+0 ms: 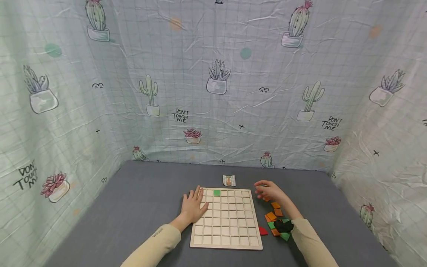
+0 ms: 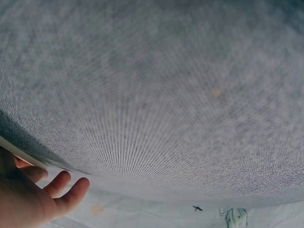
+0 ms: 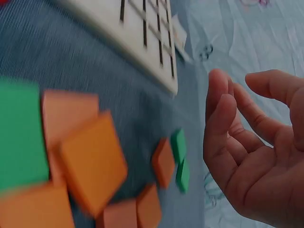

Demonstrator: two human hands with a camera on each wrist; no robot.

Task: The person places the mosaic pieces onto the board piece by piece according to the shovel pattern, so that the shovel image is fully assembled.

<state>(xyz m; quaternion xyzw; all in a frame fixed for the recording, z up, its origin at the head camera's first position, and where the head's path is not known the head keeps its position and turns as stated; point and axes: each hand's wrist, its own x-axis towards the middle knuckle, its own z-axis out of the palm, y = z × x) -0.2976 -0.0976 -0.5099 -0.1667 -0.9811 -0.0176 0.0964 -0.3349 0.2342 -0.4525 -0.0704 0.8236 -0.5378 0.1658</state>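
Note:
My left hand [image 1: 191,207] lies flat with spread fingers over the left side of a light wooden grid board [image 1: 227,247]. In the left wrist view, its fingertips [image 2: 77,191] show at the board's edge. One green square tile [image 1: 217,193] sits in a far-row cell of the board. Beyond the board's far right corner, my right hand [image 1: 269,191] hovers above the table with loosely bent fingers. The right wrist view shows nothing held in that hand [image 3: 259,142]. Loose orange tiles [image 3: 95,161] and green tiles [image 3: 178,145] lie below and beside it.
Several orange and green tiles [image 1: 271,216] are scattered right of the board, some overlapping, partly hidden by the right forearm. A red piece [image 1: 263,231] lies against the board's right edge. Behind the board is a small printed card [image 1: 229,180]. A cactus-patterned curtain [image 1: 217,122] surrounds the grey table [image 1: 153,193].

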